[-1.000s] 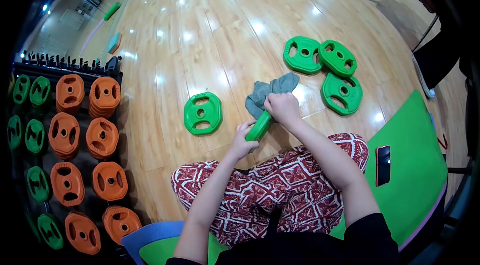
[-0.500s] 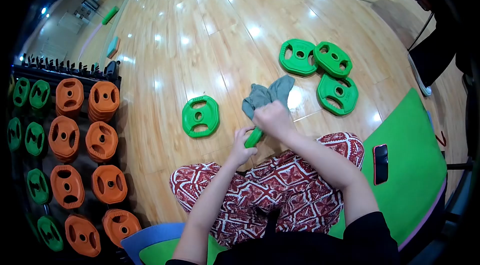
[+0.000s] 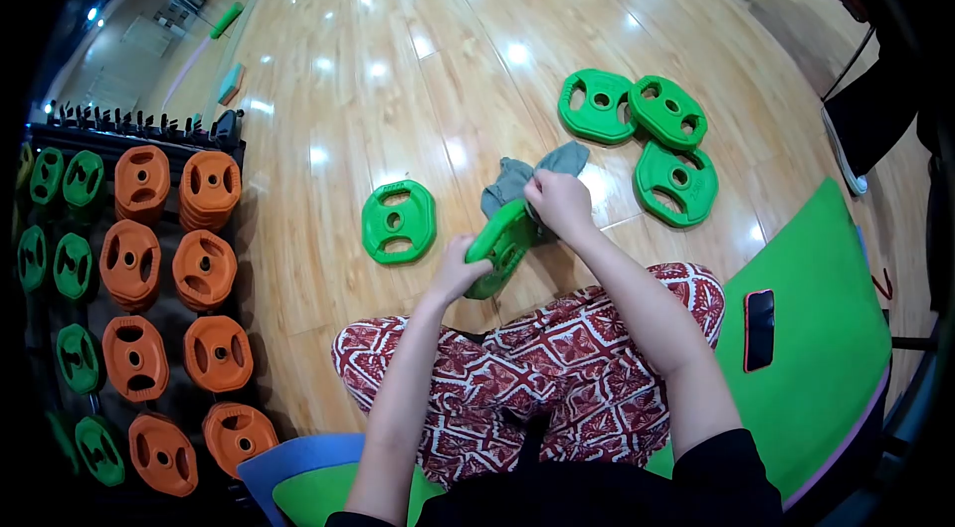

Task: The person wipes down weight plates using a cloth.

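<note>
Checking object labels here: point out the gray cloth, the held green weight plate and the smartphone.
Gray cloth [image 3: 508, 185]: head view, its bunched folds.
Held green weight plate [image 3: 499, 241]: head view, surface near its middle.
Smartphone [image 3: 759, 330]: head view, middle of its dark face.

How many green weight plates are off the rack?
5: the held plate in the left hand, the lone plate to its left, three clustered plates to its right; others may be hidden.

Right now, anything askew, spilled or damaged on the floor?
One green plate overlaps its left neighbour and lower neighbour, looking askew; the lone plate lies apart. No spill or damage visible around the cloth.
</note>
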The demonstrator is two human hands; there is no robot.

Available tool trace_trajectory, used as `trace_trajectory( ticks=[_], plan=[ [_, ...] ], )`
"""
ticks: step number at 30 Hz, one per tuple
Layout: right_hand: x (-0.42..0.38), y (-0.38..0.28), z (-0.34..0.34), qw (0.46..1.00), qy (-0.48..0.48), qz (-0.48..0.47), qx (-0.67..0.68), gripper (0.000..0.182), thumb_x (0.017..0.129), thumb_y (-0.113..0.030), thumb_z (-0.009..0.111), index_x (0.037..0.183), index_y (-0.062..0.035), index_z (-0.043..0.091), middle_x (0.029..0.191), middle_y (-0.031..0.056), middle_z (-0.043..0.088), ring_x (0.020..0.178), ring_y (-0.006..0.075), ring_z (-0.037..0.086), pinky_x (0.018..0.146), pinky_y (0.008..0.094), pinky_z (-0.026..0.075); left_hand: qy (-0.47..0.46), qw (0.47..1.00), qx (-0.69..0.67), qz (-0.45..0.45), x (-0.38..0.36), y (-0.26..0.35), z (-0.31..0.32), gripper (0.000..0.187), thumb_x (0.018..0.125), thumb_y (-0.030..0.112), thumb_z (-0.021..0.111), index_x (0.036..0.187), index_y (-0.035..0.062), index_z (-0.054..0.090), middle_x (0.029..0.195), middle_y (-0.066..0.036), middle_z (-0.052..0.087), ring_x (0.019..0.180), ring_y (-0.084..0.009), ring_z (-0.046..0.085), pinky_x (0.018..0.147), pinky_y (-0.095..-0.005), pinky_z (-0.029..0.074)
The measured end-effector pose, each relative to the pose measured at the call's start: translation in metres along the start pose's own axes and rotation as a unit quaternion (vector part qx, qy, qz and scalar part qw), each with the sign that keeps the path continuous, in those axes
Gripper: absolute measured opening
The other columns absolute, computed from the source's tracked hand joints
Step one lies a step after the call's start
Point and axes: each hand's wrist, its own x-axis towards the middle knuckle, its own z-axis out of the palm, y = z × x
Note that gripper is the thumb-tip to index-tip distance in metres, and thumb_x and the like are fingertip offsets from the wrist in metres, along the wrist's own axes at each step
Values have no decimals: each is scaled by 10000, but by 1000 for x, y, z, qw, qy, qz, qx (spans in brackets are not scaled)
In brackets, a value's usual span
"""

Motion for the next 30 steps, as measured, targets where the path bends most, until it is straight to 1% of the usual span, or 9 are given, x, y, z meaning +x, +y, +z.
trace_trajectory(
  ticks=[4, 7, 11, 13, 14, 16, 18, 22, 30],
  plan=[
    [16, -8, -16, 990, 48, 86, 98, 236, 731, -252, 523, 650, -45, 602, 618, 165, 578, 611, 313, 585, 554, 416, 451, 46, 975, 217, -29, 17, 13, 0, 419, 630, 349, 617, 888, 20, 605, 893, -206, 564, 889, -316, 517, 799, -373, 403],
    [27, 9, -25, 970, 39, 166, 176, 259, 709, -274, 536, 653, -31, 607, 601, 158, 577, 590, 302, 584, 556, 395, 445, 24, 986, 142, -86, 27, 30, -1, 432, 653, 375, 604, 859, -4, 630, 727, -173, 603, 724, -274, 599, 682, -335, 465],
    [32, 31, -19, 949, 44, 218, 225, 274, 685, -271, 545, 612, -11, 589, 572, 160, 564, 556, 291, 573, 540, 376, 434, 59, 967, 233, -78, 48, 37, 4, 385, 629, 363, 629, 750, -3, 634, 684, -174, 620, 630, -272, 614, 609, -351, 483],
    [32, 30, -20, 945, 60, 218, 234, 273, 693, -260, 552, 602, -4, 571, 557, 141, 559, 529, 250, 556, 525, 359, 422, -64, 968, 200, -137, 57, 41, -4, 373, 622, 359, 641, 674, -11, 633, 584, -138, 601, 569, -244, 609, 590, -342, 485],
    [32, 28, -18, 943, 70, 217, 243, 275, 702, -249, 558, 591, 3, 554, 542, 122, 553, 503, 208, 540, 510, 341, 409, -65, 967, 206, -135, 58, 42, -3, 373, 622, 359, 641, 674, -11, 633, 584, -138, 601, 569, -244, 609, 590, -342, 485],
    [32, 22, -25, 940, 69, 224, 249, 285, 704, -251, 561, 584, 7, 544, 540, 123, 548, 497, 210, 534, 511, 343, 408, -53, 961, 226, -152, 54, 44, 2, 379, 614, 352, 650, 644, -24, 623, 553, -115, 594, 545, -215, 609, 590, -335, 486],
    [33, 22, -28, 939, 73, 221, 254, 312, 679, -282, 553, 561, 7, 534, 546, 178, 533, 526, 287, 555, 515, 387, 413, -32, 958, 230, -168, 45, 46, 11, 374, 612, 350, 647, 670, -19, 629, 576, -129, 600, 565, -231, 612, 596, -343, 486],
    [34, 25, -34, 928, 105, 217, 285, 311, 679, -281, 558, 569, 8, 536, 537, 170, 528, 516, 277, 553, 506, 378, 410, 18, 964, 236, -123, 27, 44, 32, 370, 583, 354, 634, 808, 61, 655, 702, -193, 609, 675, -320, 606, 635, -388, 479],
    [28, 6, -81, 920, 136, 129, 344, 273, 709, -239, 563, 572, -5, 531, 509, 130, 515, 463, 234, 517, 461, 340, 384, 77, 962, 252, -74, 5, 51, 31, 358, 562, 344, 637, 781, 62, 656, 706, -172, 611, 662, -306, 601, 614, -388, 472]
  ],
)
